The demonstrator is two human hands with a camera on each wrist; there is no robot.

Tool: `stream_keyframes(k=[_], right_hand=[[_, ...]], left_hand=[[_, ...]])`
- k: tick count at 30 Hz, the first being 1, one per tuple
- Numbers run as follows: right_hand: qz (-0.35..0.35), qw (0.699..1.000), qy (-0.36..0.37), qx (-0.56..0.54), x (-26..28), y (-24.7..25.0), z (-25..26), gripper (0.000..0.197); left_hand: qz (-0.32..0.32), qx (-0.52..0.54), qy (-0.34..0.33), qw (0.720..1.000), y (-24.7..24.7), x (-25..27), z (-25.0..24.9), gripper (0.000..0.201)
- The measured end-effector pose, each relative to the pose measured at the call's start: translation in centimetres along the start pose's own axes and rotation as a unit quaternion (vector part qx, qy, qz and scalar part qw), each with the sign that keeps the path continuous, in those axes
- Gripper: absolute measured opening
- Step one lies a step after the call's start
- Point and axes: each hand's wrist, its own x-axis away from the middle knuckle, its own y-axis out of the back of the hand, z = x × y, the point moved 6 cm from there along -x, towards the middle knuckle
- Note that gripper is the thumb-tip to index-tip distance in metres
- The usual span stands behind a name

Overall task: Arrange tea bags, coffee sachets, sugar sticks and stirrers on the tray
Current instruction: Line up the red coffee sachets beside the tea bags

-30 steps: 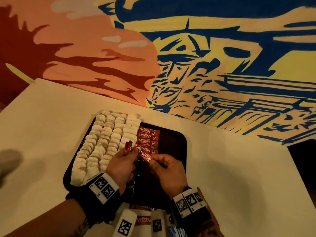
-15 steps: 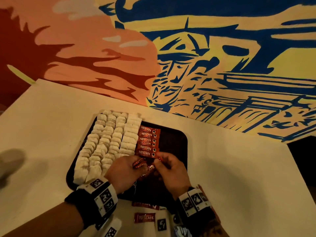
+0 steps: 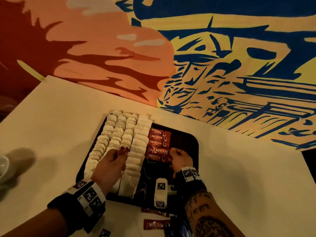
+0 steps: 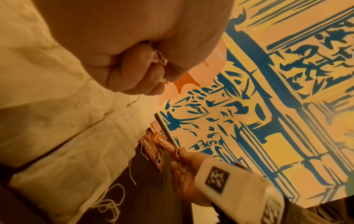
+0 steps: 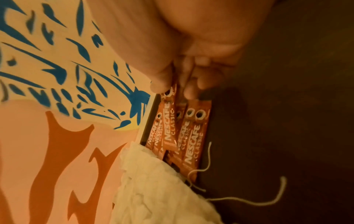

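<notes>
Red foil is what my right hand [image 3: 181, 159] is busy with: from the head view it sits at about three o'clock on the black tray [image 3: 188, 139], thumb and fingers pinched on the right end of a coffee sachet [image 3: 159, 151], which lies slightly askew over the column of coffee sachets [image 3: 159, 144] stacked there, so I judge I am squaring it into line with its neighbours. That column runs just beside the white tea bags [image 3: 119, 139], which fill the tray from nine o'clock to the centre in tight rows, leaving the dark strip at three o'clock free, I suppose, for sugar and stirrers. My left hand [image 3: 111, 166] hovers over the tea bags, fingers curled around a few spare sachets [image 3: 123, 150] whose red ends poke out at twelve o'clock, kept ready as a supply for the other hand. One more loose sachet [image 3: 156, 224] waits on the pale table [image 3: 51, 125] at six o'clock, off the tray. From the left wrist view, my left fingers [image 4: 134, 72] are clamped together on crinkled foil, and at five o'clock my right hand [image 4: 187, 172] touches the column's end. From the right wrist view, my fingertips [image 5: 161, 84] close on the top edge of the sachet [image 5: 169, 119], above the others, with loose tea bag strings [image 5: 249, 200] trailing across the tray floor at five o'clock.
</notes>
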Motion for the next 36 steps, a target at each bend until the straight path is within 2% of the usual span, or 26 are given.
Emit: stream_keyframes(k=[2, 5, 8, 14, 17, 19, 21, 23, 24, 26, 27, 30, 32, 36], right_hand=[[0.000, 1.000, -0.014, 0.015, -0.7, -0.9, 0.4, 0.028], [-0.001, 0.999, -0.033, 0.013, -1.0, -1.6, 1.0, 0.027], [-0.014, 0.999, -0.013, 0.035, -1.1, -1.8, 1.5, 0.033], [-0.060, 0.997, -0.016, 0.041, -1.0, -1.6, 0.9, 0.043], [-0.102, 0.994, 0.017, 0.031, -0.2, -0.6, 1.5, 0.032], [-0.073, 0.996, 0.057, 0.005, 0.9, -0.6, 2.0, 0.023], [0.036, 0.994, 0.100, -0.016, 2.7, -1.3, 2.4, 0.019], [0.155, 0.975, 0.161, 0.011, 5.8, -2.0, 3.2, 0.012], [0.186, 0.961, 0.200, 0.046, 7.1, -1.9, 3.4, 0.011], [0.183, 0.945, 0.255, 0.089, 8.4, -1.4, 3.7, 0.010], [0.163, 0.949, 0.259, 0.077, 8.7, -0.6, 3.6, 0.011], [0.115, 0.975, 0.191, -0.006, 8.2, 1.7, 3.0, 0.012], [0.107, 0.981, 0.155, -0.050, 8.2, 2.9, 2.5, 0.013], [0.088, 0.977, 0.184, -0.060, 8.7, 4.2, 2.3, 0.010]], left_hand=[[0.002, 0.004, -0.003, 1.000, 0.4, -0.2, -0.1, 0.031], [0.022, 0.015, 0.001, 1.000, 0.7, -0.4, -0.2, 0.032], [0.047, 0.028, 0.014, 0.998, 0.5, -0.4, -0.5, 0.033], [0.089, 0.020, 0.008, 0.996, -0.8, 0.0, -1.7, 0.015], [0.112, -0.003, -0.015, 0.994, -1.8, 0.4, -2.8, 0.012], [0.127, -0.017, -0.025, 0.991, -2.4, 0.7, -3.3, 0.013], [0.137, -0.014, -0.025, 0.990, -3.1, 1.0, -3.5, 0.015], [0.139, -0.013, -0.028, 0.990, -3.6, 1.5, -3.6, 0.016], [0.138, -0.013, -0.032, 0.990, -4.0, 1.8, -3.8, 0.015], [0.137, -0.007, -0.038, 0.990, -4.4, 2.3, -4.2, 0.012], [0.138, -0.008, -0.040, 0.990, -4.7, 2.6, -4.4, 0.012], [0.135, 0.016, -0.045, 0.990, -5.1, 3.5, -4.7, 0.008], [0.129, 0.030, -0.051, 0.990, -5.3, 3.9, -4.8, 0.007], [0.158, 0.031, -0.042, 0.986, -6.7, 4.8, -4.2, 0.005]])
